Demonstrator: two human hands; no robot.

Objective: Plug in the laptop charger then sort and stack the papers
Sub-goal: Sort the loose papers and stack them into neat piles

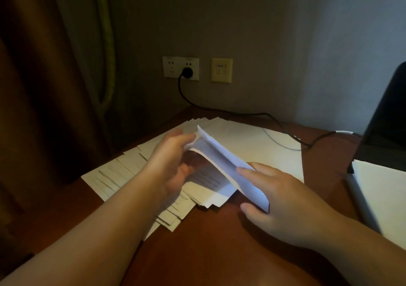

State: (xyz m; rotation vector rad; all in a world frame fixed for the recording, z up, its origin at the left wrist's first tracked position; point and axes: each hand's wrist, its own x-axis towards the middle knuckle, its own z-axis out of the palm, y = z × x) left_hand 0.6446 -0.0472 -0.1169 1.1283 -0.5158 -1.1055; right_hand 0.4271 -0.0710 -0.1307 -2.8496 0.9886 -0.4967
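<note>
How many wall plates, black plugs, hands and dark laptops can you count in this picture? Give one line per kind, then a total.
Wall plates: 2, a white socket plate and a yellowish plate
Black plugs: 1
Hands: 2, left hand and right hand
Dark laptops: 1
Total: 6

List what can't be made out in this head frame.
- Printed text on the white paper sheets: blurred and dim in the head view.
- Dark laptop: cut off by the right edge.
- Black charger cable: its laptop end is too dim to tell where it joins.
- Left hand: fingertips hidden behind the lifted white bundle.
- Right hand: palm unseen, turned down.
</note>
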